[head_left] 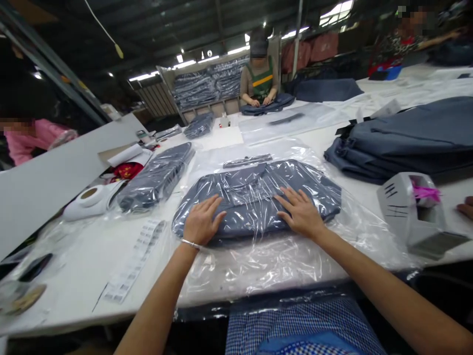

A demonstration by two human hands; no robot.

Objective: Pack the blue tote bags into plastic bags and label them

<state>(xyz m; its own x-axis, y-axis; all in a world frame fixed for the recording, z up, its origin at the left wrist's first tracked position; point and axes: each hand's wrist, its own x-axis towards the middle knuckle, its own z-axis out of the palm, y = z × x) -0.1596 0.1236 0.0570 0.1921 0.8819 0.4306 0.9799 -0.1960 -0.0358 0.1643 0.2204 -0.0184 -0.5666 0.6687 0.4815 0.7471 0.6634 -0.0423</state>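
Observation:
A dark blue-grey fabric bag [254, 217] lies flat on the table inside a clear plastic bag [281, 266], whose loose film spreads around it and over the table's front edge. My left hand [201, 219] rests on the left part of the wrapped bag, fingers and thumb apart. My right hand [301, 212] lies on its right part with spread fingers. Both palms press on the film and neither hand grips anything. Just behind the bag, a narrow dark strip in plastic [247, 160] lies on the table.
Plastic-wrapped bags [157, 177] and a strip of printed labels [135, 261] lie at left. To the right are a stack of unwrapped blue-grey bags [410, 138] and a grey tape dispenser [402, 212]. Across the table a co-worker [260, 79] handles another bag.

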